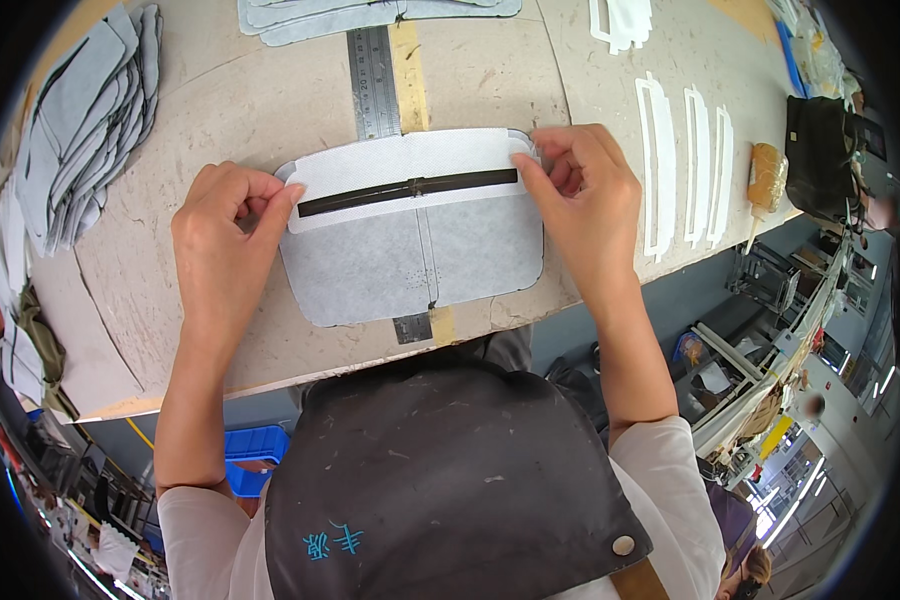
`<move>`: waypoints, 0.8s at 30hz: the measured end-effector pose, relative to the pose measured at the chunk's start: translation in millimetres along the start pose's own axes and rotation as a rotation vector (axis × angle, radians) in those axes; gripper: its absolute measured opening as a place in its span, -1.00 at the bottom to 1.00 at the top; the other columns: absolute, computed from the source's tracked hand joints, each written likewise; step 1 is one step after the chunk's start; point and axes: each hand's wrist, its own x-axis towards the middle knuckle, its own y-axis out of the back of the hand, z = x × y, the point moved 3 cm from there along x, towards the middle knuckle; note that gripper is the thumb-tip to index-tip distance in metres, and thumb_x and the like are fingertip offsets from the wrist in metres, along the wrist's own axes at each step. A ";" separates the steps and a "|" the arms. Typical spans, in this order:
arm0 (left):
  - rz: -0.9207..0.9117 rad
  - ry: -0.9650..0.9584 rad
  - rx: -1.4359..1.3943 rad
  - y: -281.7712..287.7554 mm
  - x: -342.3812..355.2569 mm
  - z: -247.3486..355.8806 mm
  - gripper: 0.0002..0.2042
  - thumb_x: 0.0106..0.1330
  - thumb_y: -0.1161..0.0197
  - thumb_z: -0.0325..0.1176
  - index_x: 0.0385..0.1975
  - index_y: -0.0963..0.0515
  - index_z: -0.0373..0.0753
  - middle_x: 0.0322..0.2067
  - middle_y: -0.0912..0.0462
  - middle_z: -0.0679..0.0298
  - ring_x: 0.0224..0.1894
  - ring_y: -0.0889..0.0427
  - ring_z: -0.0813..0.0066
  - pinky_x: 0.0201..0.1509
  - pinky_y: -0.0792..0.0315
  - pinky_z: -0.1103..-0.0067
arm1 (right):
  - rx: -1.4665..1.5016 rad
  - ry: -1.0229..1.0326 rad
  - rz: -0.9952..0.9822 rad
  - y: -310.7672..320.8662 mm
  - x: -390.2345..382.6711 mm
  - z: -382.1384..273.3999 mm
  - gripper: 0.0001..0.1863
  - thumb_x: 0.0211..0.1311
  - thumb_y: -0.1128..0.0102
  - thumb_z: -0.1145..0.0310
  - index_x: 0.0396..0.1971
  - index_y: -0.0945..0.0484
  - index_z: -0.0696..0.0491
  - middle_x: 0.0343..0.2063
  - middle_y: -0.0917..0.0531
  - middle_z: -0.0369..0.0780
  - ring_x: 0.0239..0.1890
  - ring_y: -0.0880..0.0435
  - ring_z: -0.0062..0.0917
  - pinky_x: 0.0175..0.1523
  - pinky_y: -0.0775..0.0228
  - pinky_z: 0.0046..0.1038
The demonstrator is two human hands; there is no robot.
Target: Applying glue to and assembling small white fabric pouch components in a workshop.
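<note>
A grey, rounded panel (360,270) lies flat on the worktable in front of me. Along its far half rests a white slotted strip (355,160), with a dark band (370,198) showing through its long opening. Thumb and forefinger of my left hand (220,240) pinch the strip's left end, at the panel's edge. At the other end, my right hand (598,195) is closed with its thumb on the strip's right corner and its fingers curled behind. Under the panel runs a steel ruler (372,85), beside a yellow tape strip (408,80).
Stacked grey panels (90,125) lie at the far left, and more grey pieces (380,12) at the back. White slotted frames (660,170) are laid out on the right, near a tan wrapped roll (767,178) and a black bag (820,155). A blue bin (255,445) stands below the table edge.
</note>
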 end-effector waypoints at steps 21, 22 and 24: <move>0.059 -0.079 0.004 0.9 -3.0 -1.9 -0.85 0.04 -0.42 -0.54 -0.55 -0.53 -0.33 -0.57 -0.51 0.26 -0.51 -0.46 0.48 -0.48 -0.36 0.58 | -0.526 0.751 -0.151 0.2 -34.8 -1.8 -0.62 -0.15 -0.14 0.58 -0.22 -0.54 0.41 0.05 -0.49 -0.04 -0.01 -0.50 -0.29 -0.04 -0.44 -0.38; 0.069 -0.069 0.032 1.7 -4.2 -1.1 -0.85 0.04 -0.42 -0.54 -0.55 -0.53 -0.33 -0.57 -0.51 0.26 -0.51 -0.46 0.48 -0.48 -0.36 0.58 | -0.550 0.748 -0.157 0.5 -34.9 -2.5 -0.60 -0.17 -0.14 0.59 -0.21 -0.53 0.43 0.05 -0.49 -0.02 -0.01 -0.50 -0.27 -0.04 -0.44 -0.38; 0.103 0.094 -0.127 1.9 -7.8 -4.7 -0.84 -0.01 -0.43 -0.58 -0.50 -0.54 -0.32 -0.49 -0.54 0.24 -0.45 -0.52 0.39 -0.41 -0.42 0.56 | -0.558 0.761 -0.156 2.2 -35.9 -1.3 -0.59 -0.17 -0.13 0.60 -0.20 -0.53 0.43 0.06 -0.49 -0.02 0.00 -0.50 -0.27 -0.03 -0.44 -0.37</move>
